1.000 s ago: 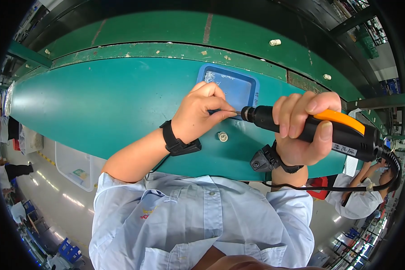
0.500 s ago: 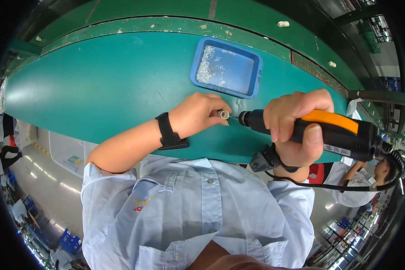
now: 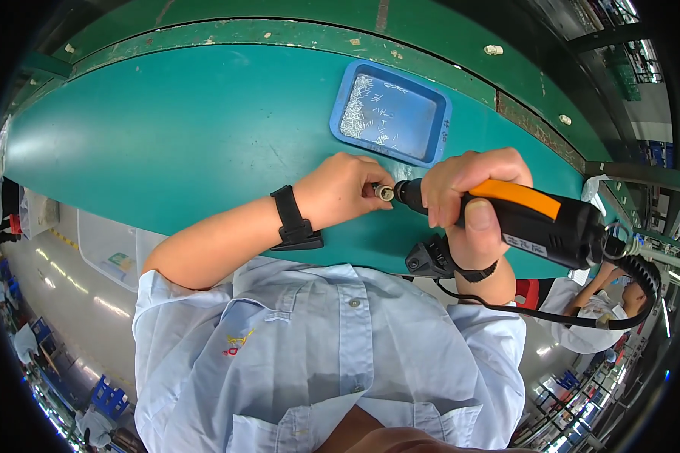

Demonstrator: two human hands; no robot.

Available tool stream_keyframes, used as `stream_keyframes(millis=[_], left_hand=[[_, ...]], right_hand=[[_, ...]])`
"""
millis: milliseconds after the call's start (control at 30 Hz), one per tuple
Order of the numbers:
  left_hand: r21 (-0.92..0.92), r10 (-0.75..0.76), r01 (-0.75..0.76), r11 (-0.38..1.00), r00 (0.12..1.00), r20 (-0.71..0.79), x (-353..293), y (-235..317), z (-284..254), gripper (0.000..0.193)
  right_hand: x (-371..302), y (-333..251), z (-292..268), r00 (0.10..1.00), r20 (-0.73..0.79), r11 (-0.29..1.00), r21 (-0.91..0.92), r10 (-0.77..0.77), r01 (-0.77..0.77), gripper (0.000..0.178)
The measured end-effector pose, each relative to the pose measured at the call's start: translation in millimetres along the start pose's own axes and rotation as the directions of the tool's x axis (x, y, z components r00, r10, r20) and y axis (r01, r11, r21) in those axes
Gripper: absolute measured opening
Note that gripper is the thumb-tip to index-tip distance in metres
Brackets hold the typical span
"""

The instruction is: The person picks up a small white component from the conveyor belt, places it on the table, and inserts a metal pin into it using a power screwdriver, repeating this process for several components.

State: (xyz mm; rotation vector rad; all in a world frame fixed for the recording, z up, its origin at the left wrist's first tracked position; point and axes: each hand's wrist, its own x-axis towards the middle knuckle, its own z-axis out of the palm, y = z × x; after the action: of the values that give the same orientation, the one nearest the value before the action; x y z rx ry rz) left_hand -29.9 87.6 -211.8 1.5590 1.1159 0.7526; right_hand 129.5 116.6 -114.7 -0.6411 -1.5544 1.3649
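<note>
My left hand [image 3: 349, 189] pinches a small round metal fitting [image 3: 385, 193], its open end facing right. A black electric screwdriver [image 3: 533, 219] with an orange strip fills my right hand [image 3: 476, 200], whose fingers and thumb wrap its body. The tool's nose is right beside the fitting's open end; whether its tip sits inside cannot be made out. Just beyond both hands lies a blue tray [image 3: 440, 136] with many small silvery pins or screws [image 3: 359, 106], heaped mostly along its left side.
A green mat [image 3: 181, 136] covers the bench, with a raised green ledge [image 3: 279, 32] along its far side. From the screwdriver's back end a black cable [image 3: 567, 321] loops down past my right forearm. Another person [image 3: 593, 313] sits at the right.
My right hand has brought the screwdriver leftward, closing the gap between its nose and the fitting. The left hand keeps its pinch. The whole view has shifted slightly.
</note>
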Motion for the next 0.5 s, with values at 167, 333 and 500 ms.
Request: stream_keyframes(millis=[167,333,500], left_hand=[[0.013,0.022,-0.022,1.000,1.000,-0.012,-1.3,0.1,0.2,0.020],[0.048,-0.004,0.004,0.999,1.000,0.007,-1.2,4.4,-1.3,0.019],[0.034,0.021,-0.021,0.999,1.000,-0.004,-4.0,2.2,0.9,0.021]], right_hand=[[3.7,2.3,2.4,1.000,0.031,1.000,0.025,-0.004,0.003,0.029],[5.9,8.2,0.8,0.998,0.056,1.000,0.004,-0.021,0.021,0.026],[12.5,-3.0,-2.9,0.997,0.075,0.997,0.081,-0.021,0.015,0.023]])
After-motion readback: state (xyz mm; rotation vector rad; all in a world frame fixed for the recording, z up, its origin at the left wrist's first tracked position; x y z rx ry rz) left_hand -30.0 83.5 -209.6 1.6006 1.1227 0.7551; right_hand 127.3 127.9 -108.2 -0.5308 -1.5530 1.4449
